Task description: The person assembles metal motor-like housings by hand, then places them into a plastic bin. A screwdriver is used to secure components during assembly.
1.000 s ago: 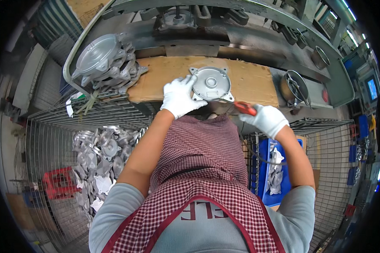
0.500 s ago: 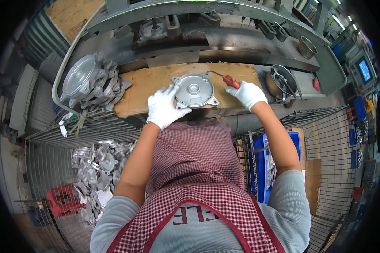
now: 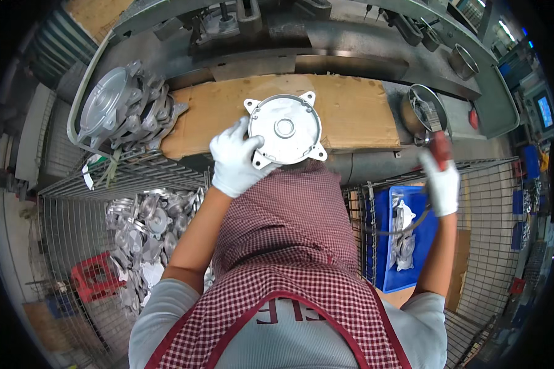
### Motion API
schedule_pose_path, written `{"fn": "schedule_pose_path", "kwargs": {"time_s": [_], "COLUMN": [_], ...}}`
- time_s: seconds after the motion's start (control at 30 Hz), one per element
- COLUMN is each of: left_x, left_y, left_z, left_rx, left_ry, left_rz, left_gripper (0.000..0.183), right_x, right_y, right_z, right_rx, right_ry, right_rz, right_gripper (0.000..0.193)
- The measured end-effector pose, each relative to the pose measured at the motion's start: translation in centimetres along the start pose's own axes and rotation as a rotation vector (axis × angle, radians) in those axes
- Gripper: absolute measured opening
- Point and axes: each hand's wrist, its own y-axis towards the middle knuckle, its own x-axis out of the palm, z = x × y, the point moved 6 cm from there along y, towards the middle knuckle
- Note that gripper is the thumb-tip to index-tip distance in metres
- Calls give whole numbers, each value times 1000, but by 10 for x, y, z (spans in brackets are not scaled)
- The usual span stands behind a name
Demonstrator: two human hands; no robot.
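Observation:
My left hand (image 3: 235, 161) grips the lower left rim of a round silver cast-metal cover (image 3: 298, 136), thumb on its face. The cover has a raised ring in the middle and lugs with holes around its edge. It is held over the front edge of the cardboard sheet (image 3: 357, 114), face toward me. My right hand (image 3: 443, 187), blurred by motion, is closed around a red-handled tool (image 3: 439, 149). The tool's upper end is at the rim of a metal pot (image 3: 412, 115); blur hides its exact shape. Both hands wear white gloves.
Similar covers are stacked (image 3: 114, 101) at the left. Below them, a wire cage (image 3: 68, 227) holds a heap of castings (image 3: 144, 230). A blue bin (image 3: 406, 280) with several castings stands below my right hand. A second metal pot (image 3: 463, 61) sits at the back right.
My right hand has moved right and nearer me, carrying a red-handled tool away from the cover to beside the pot. My left hand has raised the cover, which now faces me more.

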Motion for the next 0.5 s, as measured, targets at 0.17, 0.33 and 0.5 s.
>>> {"fn": "schedule_pose_path", "kwargs": {"time_s": [0.17,0.33,0.5], "left_x": [-29,-50,-70], "left_y": [-10,-13,1], "left_z": [27,49,67], "left_rx": [19,139,241], "left_ry": [-2,-17,-14], "left_rz": [-50,72,165], "left_gripper": [61,64,54], "right_x": [-116,-140,-78], "right_y": [82,109,30], "right_z": [117,221,200], "right_rx": [-56,400,393], "right_ry": [-13,-340,22], "right_rz": [598,697,1032], "right_gripper": [67,87,86]}}
